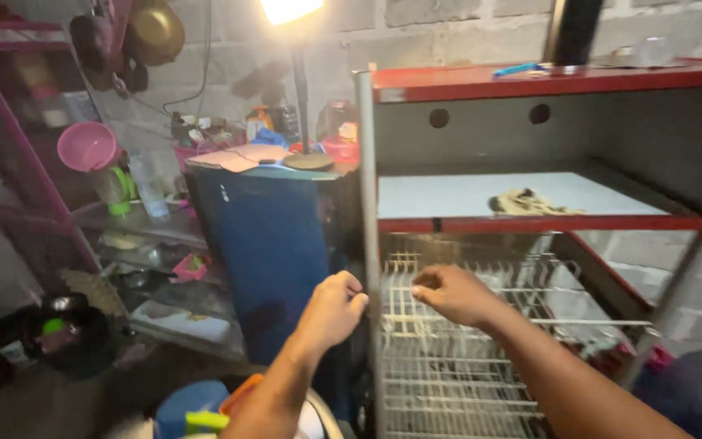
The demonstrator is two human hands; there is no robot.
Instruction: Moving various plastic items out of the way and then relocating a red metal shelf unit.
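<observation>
left hand (333,305) curling shut on the cabinet's grey post (369,244) | right hand (452,293) pinching the white wire rack (448,366) just right of that post

Tall metal shelf unit (530,81): red top board, red front edges, grey back wall with two dark round holes. Flat middle shelf board (448,195): pale blue-grey. Crumpled cloth rag (526,202) on it: tan and brown, patchy. White wire rack (448,358): thin crossing lines, grid pattern. Big plastic barrel (266,244): dark blue. Round plastic bowl (87,146): pink. Side rack frame (18,138): pink-purple. Block wall (448,32): grey. Lamp (290,8): bright yellow-white.
</observation>
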